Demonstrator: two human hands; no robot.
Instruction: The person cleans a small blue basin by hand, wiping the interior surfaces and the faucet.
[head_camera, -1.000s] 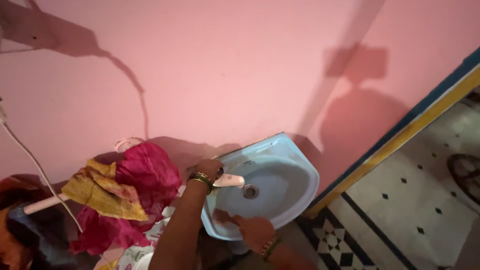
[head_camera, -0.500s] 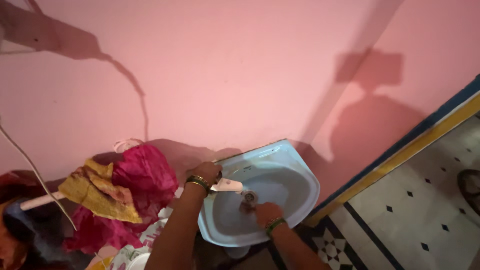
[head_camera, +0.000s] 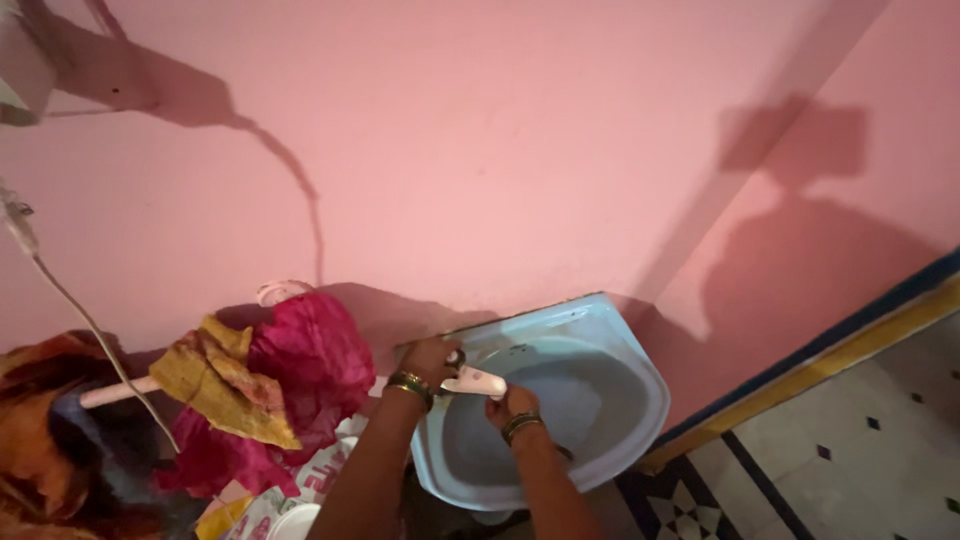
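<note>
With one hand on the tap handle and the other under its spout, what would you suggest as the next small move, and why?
Probably turn the tap a little with the left hand. That hand already grips its handle end, the right hand sits cupped just under the spout over the pale blue basin, and no water is visible.

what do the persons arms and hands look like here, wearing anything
Both forearms are bare, with no sleeves in view. The left hand has a stack of gold and dark metal bangles at the wrist. The right hand wears similar gold and dark bangles. No gloves; rings cannot be made out.
</note>
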